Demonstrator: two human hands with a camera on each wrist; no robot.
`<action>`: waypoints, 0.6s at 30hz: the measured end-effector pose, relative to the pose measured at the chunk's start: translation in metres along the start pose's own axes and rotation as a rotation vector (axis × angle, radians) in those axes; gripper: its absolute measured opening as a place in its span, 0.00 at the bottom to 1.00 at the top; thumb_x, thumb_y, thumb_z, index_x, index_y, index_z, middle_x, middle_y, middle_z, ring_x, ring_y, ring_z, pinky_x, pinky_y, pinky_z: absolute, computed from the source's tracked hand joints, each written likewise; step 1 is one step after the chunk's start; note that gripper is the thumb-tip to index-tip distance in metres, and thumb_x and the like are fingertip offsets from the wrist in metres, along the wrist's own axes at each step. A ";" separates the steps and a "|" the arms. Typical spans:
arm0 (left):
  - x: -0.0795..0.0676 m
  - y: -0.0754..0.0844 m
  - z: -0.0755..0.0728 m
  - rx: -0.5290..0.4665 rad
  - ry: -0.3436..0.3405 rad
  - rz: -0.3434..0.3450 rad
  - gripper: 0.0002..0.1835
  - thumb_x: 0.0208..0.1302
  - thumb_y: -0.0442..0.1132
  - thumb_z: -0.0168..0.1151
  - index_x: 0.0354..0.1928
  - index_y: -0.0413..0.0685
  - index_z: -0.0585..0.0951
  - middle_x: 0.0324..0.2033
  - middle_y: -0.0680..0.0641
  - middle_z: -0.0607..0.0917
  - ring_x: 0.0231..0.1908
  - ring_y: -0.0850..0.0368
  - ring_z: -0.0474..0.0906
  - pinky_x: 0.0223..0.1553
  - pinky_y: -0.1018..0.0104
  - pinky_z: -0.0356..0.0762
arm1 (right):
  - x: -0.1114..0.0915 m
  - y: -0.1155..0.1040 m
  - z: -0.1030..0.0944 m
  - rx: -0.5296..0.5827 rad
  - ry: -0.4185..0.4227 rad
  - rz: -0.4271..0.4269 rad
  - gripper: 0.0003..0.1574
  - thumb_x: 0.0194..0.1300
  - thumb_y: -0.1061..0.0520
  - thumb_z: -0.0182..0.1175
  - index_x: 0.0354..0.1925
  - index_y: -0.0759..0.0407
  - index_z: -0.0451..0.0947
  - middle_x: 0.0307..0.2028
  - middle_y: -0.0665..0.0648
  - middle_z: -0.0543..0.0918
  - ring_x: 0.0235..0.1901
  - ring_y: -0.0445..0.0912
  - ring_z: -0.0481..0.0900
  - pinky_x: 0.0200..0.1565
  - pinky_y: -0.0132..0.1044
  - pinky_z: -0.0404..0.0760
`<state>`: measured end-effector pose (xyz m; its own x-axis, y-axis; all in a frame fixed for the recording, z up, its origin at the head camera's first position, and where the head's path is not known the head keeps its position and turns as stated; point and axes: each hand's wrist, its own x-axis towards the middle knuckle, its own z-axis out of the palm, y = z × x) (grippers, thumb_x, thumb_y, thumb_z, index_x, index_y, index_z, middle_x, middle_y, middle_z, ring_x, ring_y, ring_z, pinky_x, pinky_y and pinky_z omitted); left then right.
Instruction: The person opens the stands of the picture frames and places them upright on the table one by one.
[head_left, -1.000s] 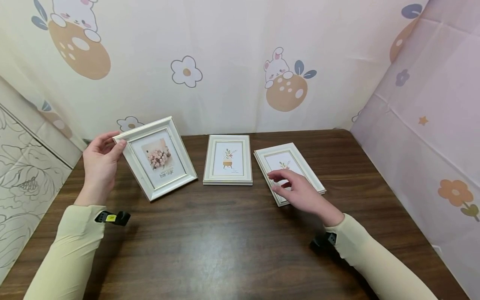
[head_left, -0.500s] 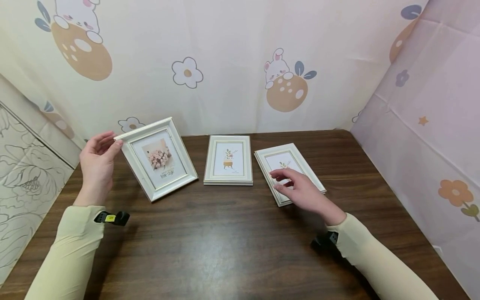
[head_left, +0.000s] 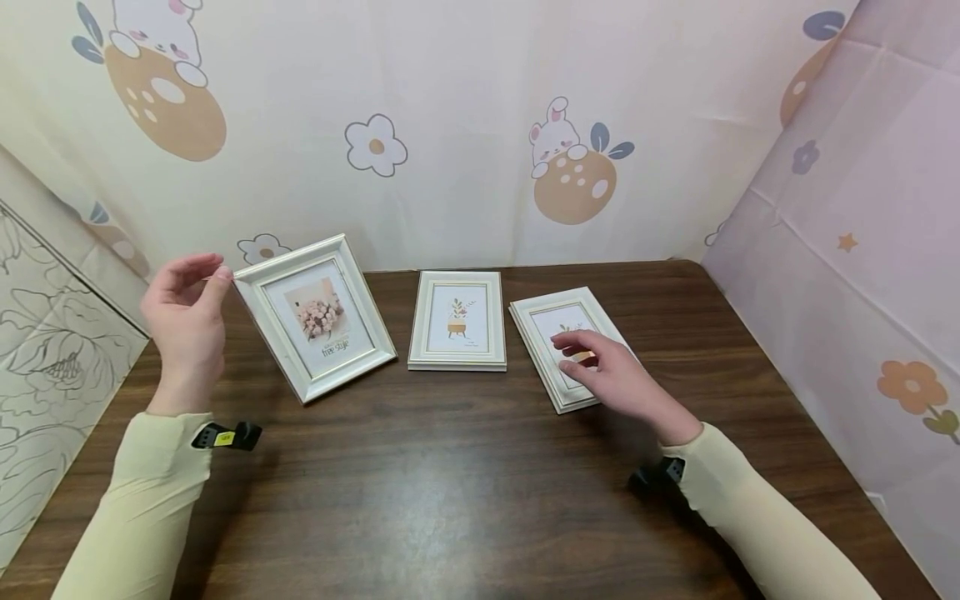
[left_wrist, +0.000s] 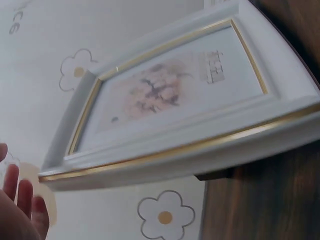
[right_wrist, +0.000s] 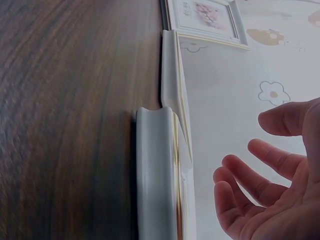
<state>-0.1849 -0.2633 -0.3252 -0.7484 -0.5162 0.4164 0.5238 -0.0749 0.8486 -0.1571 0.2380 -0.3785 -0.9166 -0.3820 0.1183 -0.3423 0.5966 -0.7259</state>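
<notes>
A pale curtain [head_left: 457, 125] printed with rabbits and flowers is seen behind a dark wood-grain desk [head_left: 450, 500]. Near the desk's back left corner, a white propped frame [head_left: 325, 318] with a flower picture is stood tilted. Two smaller white frames are laid flat: the right-hand frame [head_left: 555, 321], set askew towards the back right corner, and the middle frame [head_left: 457, 322], placed near the back edge's centre. Above the right-hand frame, the right hand [head_left: 617, 375] is held half open, nothing gripped. Just beside the propped frame's upper left corner, the left hand [head_left: 187, 327] is held loosely curved, nothing gripped.
</notes>
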 end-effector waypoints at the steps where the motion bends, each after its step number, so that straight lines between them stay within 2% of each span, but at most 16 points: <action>1: -0.001 0.001 0.002 0.014 -0.021 0.012 0.11 0.59 0.22 0.67 0.44 0.32 0.84 0.40 0.42 0.84 0.41 0.53 0.80 0.46 0.70 0.77 | 0.000 0.000 -0.001 0.003 0.004 -0.001 0.22 0.69 0.62 0.62 0.59 0.65 0.75 0.56 0.62 0.80 0.52 0.56 0.80 0.52 0.54 0.78; 5: -0.007 0.004 0.011 0.051 -0.132 0.057 0.10 0.60 0.23 0.66 0.44 0.30 0.83 0.39 0.43 0.85 0.42 0.54 0.80 0.45 0.71 0.75 | 0.001 0.001 -0.003 0.012 0.014 -0.001 0.21 0.69 0.63 0.62 0.59 0.64 0.76 0.56 0.63 0.80 0.52 0.57 0.80 0.52 0.55 0.78; 9: -0.012 0.005 0.021 0.069 -0.219 0.071 0.09 0.61 0.23 0.65 0.45 0.30 0.83 0.38 0.45 0.86 0.42 0.55 0.80 0.45 0.71 0.75 | 0.001 0.000 -0.006 0.003 0.022 0.004 0.21 0.69 0.63 0.61 0.59 0.63 0.76 0.55 0.64 0.80 0.51 0.55 0.81 0.53 0.54 0.78; 15: -0.023 0.003 0.038 0.135 -0.345 0.057 0.08 0.64 0.24 0.63 0.45 0.32 0.82 0.39 0.46 0.86 0.44 0.55 0.80 0.48 0.71 0.76 | 0.001 -0.002 -0.007 -0.003 0.024 0.003 0.20 0.69 0.62 0.61 0.59 0.63 0.76 0.55 0.65 0.80 0.51 0.55 0.81 0.52 0.54 0.78; 18: -0.027 0.000 0.047 0.122 -0.420 0.025 0.09 0.65 0.25 0.63 0.46 0.32 0.82 0.40 0.46 0.85 0.43 0.55 0.81 0.48 0.71 0.76 | 0.001 -0.002 -0.008 -0.004 0.028 0.000 0.20 0.69 0.63 0.61 0.58 0.63 0.76 0.55 0.65 0.81 0.50 0.55 0.81 0.52 0.54 0.78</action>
<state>-0.1836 -0.2089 -0.3206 -0.8499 -0.1225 0.5125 0.5107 0.0480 0.8584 -0.1593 0.2419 -0.3716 -0.9218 -0.3626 0.1371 -0.3434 0.5995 -0.7230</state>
